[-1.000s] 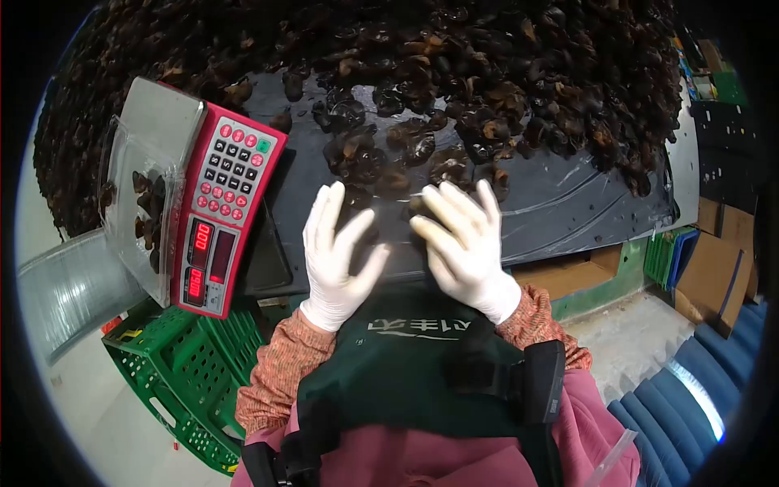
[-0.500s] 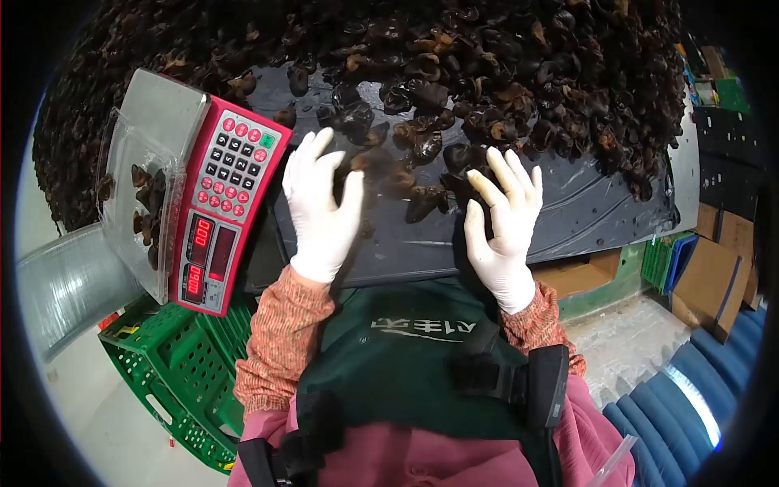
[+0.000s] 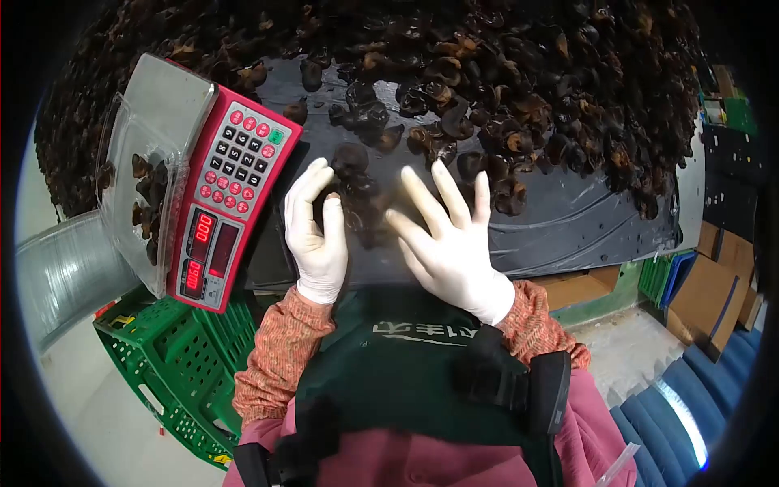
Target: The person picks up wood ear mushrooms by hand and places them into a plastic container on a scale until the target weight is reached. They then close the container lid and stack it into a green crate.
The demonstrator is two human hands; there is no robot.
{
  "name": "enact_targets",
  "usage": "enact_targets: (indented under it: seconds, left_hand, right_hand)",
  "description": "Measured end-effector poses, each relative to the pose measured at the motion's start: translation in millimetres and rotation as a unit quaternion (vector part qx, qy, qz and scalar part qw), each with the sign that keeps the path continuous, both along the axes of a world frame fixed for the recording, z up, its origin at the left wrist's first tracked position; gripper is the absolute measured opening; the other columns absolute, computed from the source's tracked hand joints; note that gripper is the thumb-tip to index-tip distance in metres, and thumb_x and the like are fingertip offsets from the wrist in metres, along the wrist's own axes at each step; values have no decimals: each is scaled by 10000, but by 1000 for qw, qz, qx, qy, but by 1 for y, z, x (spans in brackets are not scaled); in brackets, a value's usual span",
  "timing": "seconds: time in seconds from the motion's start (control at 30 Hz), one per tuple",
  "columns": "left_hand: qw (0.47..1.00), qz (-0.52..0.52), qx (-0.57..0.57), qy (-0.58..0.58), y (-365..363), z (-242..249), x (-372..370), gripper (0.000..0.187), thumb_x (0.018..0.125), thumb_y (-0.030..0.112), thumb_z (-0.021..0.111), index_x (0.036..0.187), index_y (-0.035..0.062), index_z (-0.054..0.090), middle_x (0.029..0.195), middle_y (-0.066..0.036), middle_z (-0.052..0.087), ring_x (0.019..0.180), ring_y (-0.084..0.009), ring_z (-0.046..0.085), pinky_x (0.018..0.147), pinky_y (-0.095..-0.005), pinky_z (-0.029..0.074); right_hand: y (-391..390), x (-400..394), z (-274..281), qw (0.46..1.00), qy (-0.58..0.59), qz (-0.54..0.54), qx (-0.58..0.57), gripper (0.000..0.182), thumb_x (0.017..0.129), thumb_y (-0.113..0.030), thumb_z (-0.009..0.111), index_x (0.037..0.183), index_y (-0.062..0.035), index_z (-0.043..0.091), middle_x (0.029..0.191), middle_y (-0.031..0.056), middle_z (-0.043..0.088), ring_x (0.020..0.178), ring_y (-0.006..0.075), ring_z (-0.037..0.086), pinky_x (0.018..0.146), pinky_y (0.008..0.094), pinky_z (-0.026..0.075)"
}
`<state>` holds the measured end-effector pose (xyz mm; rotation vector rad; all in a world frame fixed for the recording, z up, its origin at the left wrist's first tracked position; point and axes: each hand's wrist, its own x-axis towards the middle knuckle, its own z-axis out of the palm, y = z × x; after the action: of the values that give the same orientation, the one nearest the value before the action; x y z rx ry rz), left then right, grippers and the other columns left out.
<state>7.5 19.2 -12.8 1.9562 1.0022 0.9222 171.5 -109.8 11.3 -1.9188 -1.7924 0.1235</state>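
Both hands wear white gloves over a black plastic-covered table. My left hand is cupped with thumb and fingers apart, just right of the scale, and it holds nothing. My right hand spreads its fingers wide, its fingertips close to loose dark wood ear mushrooms. Between the hands, a few pieces look smeared by motion. A large heap of wet brown-black wood ear mushrooms covers the far side of the table.
A red digital scale with lit red digits stands at left. On its metal plate sits a clear plastic tray with several mushroom pieces. Green crates are below left. Cardboard and blue rolls lie at right.
My right hand has moved left toward my left hand, with its fingers spreading. Loose mushrooms between the hands have shifted; my left hand has turned slightly and stays near the scale.
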Motion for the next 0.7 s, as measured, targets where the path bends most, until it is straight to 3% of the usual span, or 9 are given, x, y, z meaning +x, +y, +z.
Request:
enact_targets:
  seconds: [0.07,0.13,0.2,0.4,0.43,0.53,0.7]
  left_hand:
    - [998,30,-37,-36,-1,0,3,404,980,-61,528,1378,-37,592,1407,-169,609,1314,-292,569,1151,-388,414]
    - [998,21,-35,-47,0,-4,0,450,992,-48,490,1441,-56,527,1482,-183,547,1375,-288,524,1176,-383,387]
    - [997,24,-48,-60,0,-1,2,467,995,-44,483,1462,-56,502,1503,-184,527,1393,-284,508,1186,-383,375]
    - [996,25,-75,-50,-3,0,1,473,1030,-22,449,1502,-49,450,1544,-174,489,1419,-269,482,1207,-402,361]
    - [996,25,-74,-48,-3,1,1,464,1043,-22,428,1506,-42,447,1556,-164,481,1426,-259,475,1214,-407,358]
    - [997,21,-68,-29,-2,2,-1,469,1039,-26,431,1508,-39,447,1556,-164,479,1424,-255,475,1213,-404,356]
    - [999,15,-41,-28,0,-2,-2,469,1036,-10,434,1504,-39,452,1551,-166,485,1421,-260,480,1204,-404,364]
  right_hand:
    - [-7,9,-2,999,-3,-31,31,359,760,-92,764,1105,-195,761,1508,125,565,1498,400,375,1236,679,85]
    - [-3,30,9,994,-24,-98,37,278,787,-99,761,1053,-177,763,1500,121,570,1469,398,418,1227,678,106]
    - [8,45,14,990,-50,-120,54,230,778,-109,778,996,-179,754,1501,121,565,1482,414,385,1236,652,122]
    - [43,48,26,998,-50,-23,-16,156,786,-171,795,928,-140,739,1507,139,543,1505,412,354,1228,698,141]
    - [44,47,29,998,-30,-6,-53,246,758,-170,831,991,-166,751,1591,132,469,1546,422,278,1236,687,117]
    - [51,43,28,998,-25,17,-63,249,735,-185,840,955,-146,730,1599,158,454,1545,428,279,1233,693,129]
    - [51,37,27,996,-66,29,-48,169,710,-100,765,809,-99,629,1574,176,484,1534,429,305,1230,697,135]
